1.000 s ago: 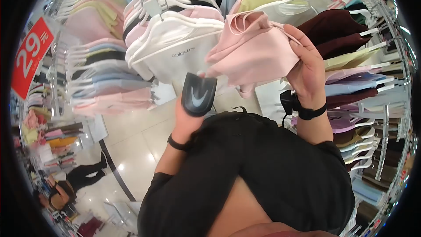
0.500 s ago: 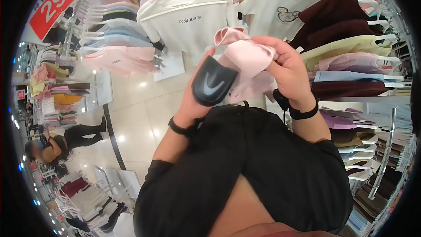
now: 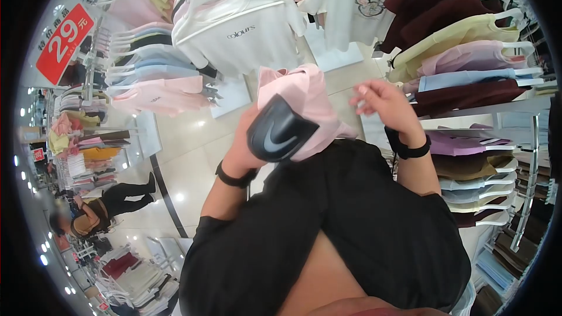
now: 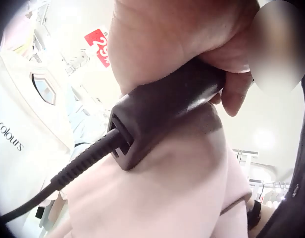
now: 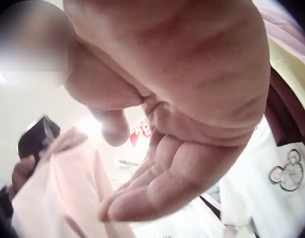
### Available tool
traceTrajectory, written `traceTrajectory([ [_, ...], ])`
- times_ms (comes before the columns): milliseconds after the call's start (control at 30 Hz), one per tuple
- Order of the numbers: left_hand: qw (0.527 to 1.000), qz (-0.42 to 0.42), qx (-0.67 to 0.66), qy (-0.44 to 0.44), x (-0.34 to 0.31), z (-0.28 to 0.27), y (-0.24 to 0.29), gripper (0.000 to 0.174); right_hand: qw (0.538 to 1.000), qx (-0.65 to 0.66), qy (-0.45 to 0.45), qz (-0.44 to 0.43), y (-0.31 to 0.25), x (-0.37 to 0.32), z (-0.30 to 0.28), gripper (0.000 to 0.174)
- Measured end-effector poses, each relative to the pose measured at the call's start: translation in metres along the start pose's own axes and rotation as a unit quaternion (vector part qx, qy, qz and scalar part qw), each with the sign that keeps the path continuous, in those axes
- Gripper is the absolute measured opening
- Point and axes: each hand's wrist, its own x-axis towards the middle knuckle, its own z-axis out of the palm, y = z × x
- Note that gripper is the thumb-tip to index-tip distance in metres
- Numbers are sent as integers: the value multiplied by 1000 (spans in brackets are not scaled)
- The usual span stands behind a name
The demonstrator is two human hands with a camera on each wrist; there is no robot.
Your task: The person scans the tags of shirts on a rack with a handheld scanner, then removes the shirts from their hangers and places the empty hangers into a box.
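Note:
In my left hand (image 3: 239, 146) I grip a dark grey, gun-shaped barcode scanner (image 3: 278, 134) with a pale curved mark on top. The left wrist view shows my fingers round its handle (image 4: 162, 101), with a ribbed black cord (image 4: 85, 156) leaving the base. A pale pink garment (image 3: 307, 90) hangs bunched at this same hand, behind the scanner; where it is held is hidden. To the right, apart from the cloth, my right hand (image 3: 387, 105) holds nothing. Its fingers (image 5: 162, 193) are loosely bent in the right wrist view.
Ahead hang a white "colours" top (image 3: 240, 32) and a white shirt with a mouse print (image 3: 351, 6). Maroon and pastel tops (image 3: 462, 35) line the right rack. A red 29 sign (image 3: 64, 44) stands left, with a person (image 3: 105, 208) beyond the floor (image 3: 193, 164).
My right hand has let go of the pink garment and drawn back to the right. The garment has moved left to my left hand, which still grips the scanner.

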Motion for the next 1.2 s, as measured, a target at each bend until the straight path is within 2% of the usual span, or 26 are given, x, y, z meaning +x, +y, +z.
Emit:
traceTrajectory([
  [33,1000,17,12,-2,1,-3,2,58,997,32,-41,61,12,6,5,40],
  [67,999,24,-33,-5,1,-4,6,51,987,64,-82,124,24,8,12,42],
  [100,994,-55,-84,-41,-2,-5,10,48,970,94,-124,185,35,11,18,45],
  [167,987,76,-14,-142,4,-5,13,38,944,268,-146,126,50,18,46,44],
  [200,980,105,5,-168,9,2,21,30,941,294,-158,57,57,26,58,44],
  [233,970,113,-6,-213,13,11,29,30,931,322,-172,-11,63,34,70,43],
  [267,959,121,-16,-256,13,19,34,30,932,287,-190,-116,73,49,77,43],
  [333,950,90,-13,-298,11,26,31,32,958,228,-142,-96,67,62,84,40],
  [367,945,75,-13,-319,9,28,28,33,944,310,-113,-5,63,64,81,39],
  [400,951,86,-19,-297,7,26,25,34,915,385,-82,85,50,65,79,37],
  [433,956,99,-25,-275,5,20,22,36,935,348,-27,61,48,70,75,36],
  [500,968,118,-52,-213,3,14,20,40,887,462,-2,-17,18,49,68,37],
  [533,975,82,-71,-194,-5,12,14,41,856,514,10,-58,5,41,64,38],
  [567,979,47,-91,-173,-18,10,2,42,842,533,13,-82,26,52,56,43],
  [667,985,-47,-134,-98,-33,13,-3,43,769,626,-67,-114,38,53,39,49],
  [700,983,-75,-154,-73,-36,15,-5,43,739,644,-130,-151,42,57,36,60],
  [800,977,-141,-160,-15,-40,17,-5,43,709,658,-171,-188,50,57,29,60],
  [867,971,-193,-137,17,-44,19,-4,44,700,659,-182,-203,51,56,28,61],
  [900,979,-176,-105,8,-39,17,0,49,696,661,-187,-209,47,53,30,61],
  [967,976,-174,-124,44,-36,23,4,59,695,665,-184,-203,42,46,32,65],
  [1033,974,-159,-142,82,-30,30,8,70,780,589,-100,-187,39,38,34,71],
  [1100,970,-133,-161,121,-23,36,10,81,810,561,-55,-161,44,34,38,85],
  [1167,967,-125,-191,110,-23,35,1,88,787,590,-66,-168,45,33,40,67],
  [1200,965,-122,-206,104,-22,35,-2,92,785,591,-73,-172,41,30,44,69],
])
